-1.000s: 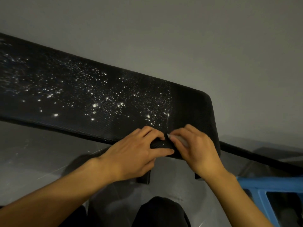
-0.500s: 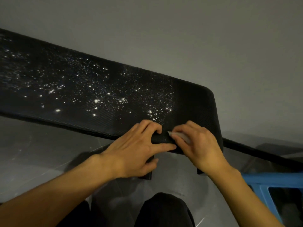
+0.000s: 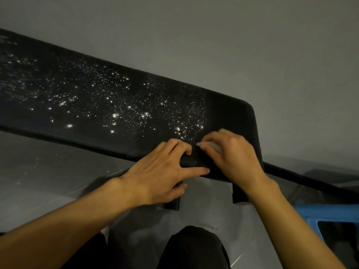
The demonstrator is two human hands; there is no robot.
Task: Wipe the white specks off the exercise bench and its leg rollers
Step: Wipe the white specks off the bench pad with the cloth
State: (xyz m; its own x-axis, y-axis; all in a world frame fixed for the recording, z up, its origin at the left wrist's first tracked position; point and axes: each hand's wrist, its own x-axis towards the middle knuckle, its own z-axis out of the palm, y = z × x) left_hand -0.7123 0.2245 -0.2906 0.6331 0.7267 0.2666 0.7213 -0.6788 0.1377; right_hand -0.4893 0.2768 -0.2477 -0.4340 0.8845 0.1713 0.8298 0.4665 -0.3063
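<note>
Still thick with white specks (image 3: 144,114) across the exercise bench (image 3: 58,98), a black slab running from the upper left of the frame down to centre right. No different from a second ago in that respect. No fresh bare patch opened, and only the clean band (image 3: 227,113) at the pad's right end free of them, its border where it was. Crept slightly up the pad since then, both hands together, from the near edge into the lowest specks at centre. Judged therefore as the start of a stroke rather than the end of one, with most of the top left to do. No sign of the leg rollers anywhere in view.

Pinched under the curled fingertips of the right hand (image 3: 235,158): a small pale wad (image 3: 212,147), likely a wipe or tissue, too hidden to say which. Pressed to the pad just right of centre, knuckles up, wrist coming in from the lower right.

Clamped on the pad's near edge just beside it with the left hand (image 3: 161,171). First fingers curled on top, thumb stretched along the side face toward the right hand, remaining fingers tucked beneath. Forearm entering from the lower left. Nearly touching at the thumb tip.

Below the pad, two dark brackets (image 3: 172,204). Further right, a thin black bar (image 3: 310,179) slanting to the frame edge. Beyond that, glossy grey floor (image 3: 48,181), a blue plastic frame (image 3: 330,212) at lower right, dark-clad knees (image 3: 192,247) at bottom centre and plain grey wall (image 3: 213,35) above.
</note>
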